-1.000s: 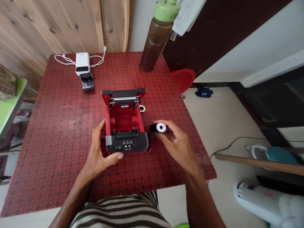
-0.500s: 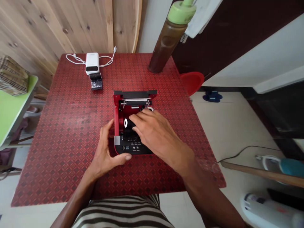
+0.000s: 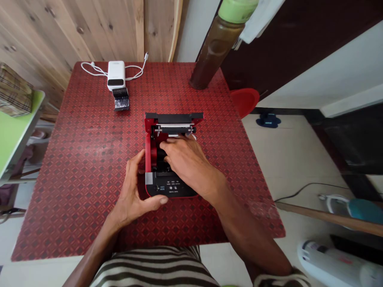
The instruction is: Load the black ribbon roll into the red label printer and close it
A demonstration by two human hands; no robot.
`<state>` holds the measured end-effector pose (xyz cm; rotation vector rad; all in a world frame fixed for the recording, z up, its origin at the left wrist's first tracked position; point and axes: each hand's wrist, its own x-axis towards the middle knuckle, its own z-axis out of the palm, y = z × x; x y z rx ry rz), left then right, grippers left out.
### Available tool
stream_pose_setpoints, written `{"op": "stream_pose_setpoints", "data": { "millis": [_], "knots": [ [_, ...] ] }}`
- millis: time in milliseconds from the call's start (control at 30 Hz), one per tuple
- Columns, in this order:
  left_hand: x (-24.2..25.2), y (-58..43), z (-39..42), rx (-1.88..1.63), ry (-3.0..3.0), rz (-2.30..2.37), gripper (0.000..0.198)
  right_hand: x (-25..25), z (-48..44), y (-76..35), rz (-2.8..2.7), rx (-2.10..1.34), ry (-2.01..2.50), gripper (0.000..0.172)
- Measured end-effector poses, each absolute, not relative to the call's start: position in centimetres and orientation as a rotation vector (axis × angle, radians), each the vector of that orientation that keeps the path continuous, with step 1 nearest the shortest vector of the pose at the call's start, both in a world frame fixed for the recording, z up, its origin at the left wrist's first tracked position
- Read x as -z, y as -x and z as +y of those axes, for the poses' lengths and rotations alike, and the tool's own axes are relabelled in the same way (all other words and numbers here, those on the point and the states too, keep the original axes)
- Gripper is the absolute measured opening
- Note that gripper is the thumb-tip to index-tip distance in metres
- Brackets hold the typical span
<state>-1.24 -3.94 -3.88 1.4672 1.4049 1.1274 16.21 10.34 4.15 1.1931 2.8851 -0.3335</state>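
Note:
A red and black label printer (image 3: 155,190) stands on the table, its lid (image 3: 179,118) raised at the back. My left hand (image 3: 133,195) steadies its left front corner, fingers along the side and thumb at the front edge. Inside the open compartment, my right hand (image 3: 193,165) has its fingers bent down around a black roll (image 3: 162,153). Most of that roll is hidden beneath the hand, and its white end no longer shows at the left. A roller bar (image 3: 175,130) runs across the underside of the lid.
At the back left of the red patterned table (image 3: 89,159) lie a white power bank (image 3: 116,73) with a cable and a dark strip of film (image 3: 121,99). A tall brown bottle (image 3: 214,52) stands at the back right. A red stool (image 3: 245,103) is beyond the right edge.
My right hand has gone deeper into the printer with the roll, whose white left end has dropped out of sight. My left hand keeps its place on the corner.

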Motion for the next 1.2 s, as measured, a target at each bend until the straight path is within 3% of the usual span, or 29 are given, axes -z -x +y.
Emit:
{"op": "stream_pose_setpoints", "data": {
  "millis": [367,500,600,967,1200],
  "knots": [
    [3.6,1.1,-3.9,-1.143,-1.441,1.402,0.113,-6.2,8.4,-19.3,3.044,0.623,-1.185,0.034],
    [3.8,1.1,-3.9,-1.147,-1.446,1.395,0.113,-6.5,7.5,-21.3,3.134,0.771,-1.055,0.021],
    [3.8,1.0,-3.8,-1.136,-1.440,1.407,0.113,-6.1,7.5,-21.7,3.147,0.824,-1.060,0.030],
    [3.0,0.9,-3.7,-1.131,-1.373,1.428,0.115,-5.8,9.7,-19.9,3.066,0.807,-0.840,0.029],
    [2.8,0.8,-3.9,-1.126,-1.381,1.421,0.114,-5.3,9.1,-20.5,3.150,0.978,-1.081,0.025]
  ]
}}
